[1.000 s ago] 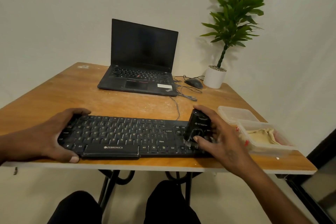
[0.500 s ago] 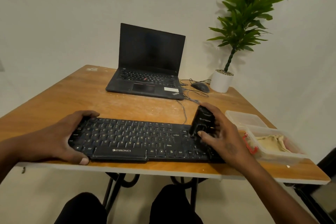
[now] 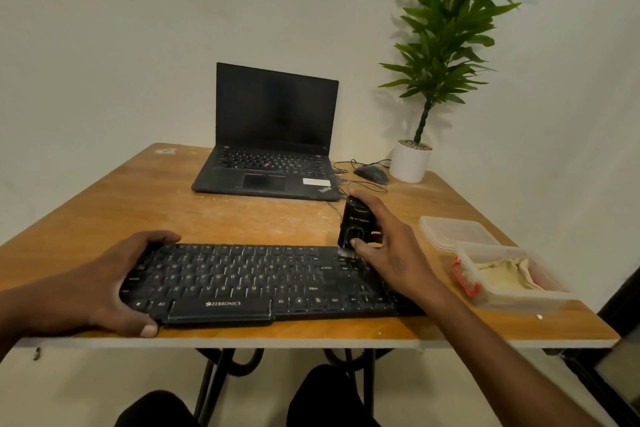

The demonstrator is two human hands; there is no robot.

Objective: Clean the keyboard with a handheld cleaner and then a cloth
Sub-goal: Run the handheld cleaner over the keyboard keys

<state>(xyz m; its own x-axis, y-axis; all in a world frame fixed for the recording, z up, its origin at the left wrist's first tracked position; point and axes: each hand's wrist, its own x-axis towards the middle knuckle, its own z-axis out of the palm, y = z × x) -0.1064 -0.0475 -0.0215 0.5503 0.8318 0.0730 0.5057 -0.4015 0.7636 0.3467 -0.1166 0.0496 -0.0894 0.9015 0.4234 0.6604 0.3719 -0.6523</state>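
A black keyboard (image 3: 249, 282) lies along the near edge of the wooden table (image 3: 145, 198). My left hand (image 3: 104, 284) grips its left end, thumb at the front edge and fingers over the back. My right hand (image 3: 391, 246) holds a small black handheld cleaner (image 3: 355, 224) upright, its brush end touching the keys at the keyboard's far right corner. A beige cloth (image 3: 507, 274) sits folded in a clear plastic container (image 3: 512, 295) to the right of the keyboard.
A black laptop (image 3: 273, 146) stands open at the back of the table, with a mouse (image 3: 371, 173), cables and a potted plant (image 3: 414, 159) to its right. A clear lid (image 3: 455, 230) lies behind the container. My knees show under the table edge.
My right hand has carried the cleaner from the front of the keyboard's right end toward its back edge. My left hand has kept its hold. The camera has tilted slightly.
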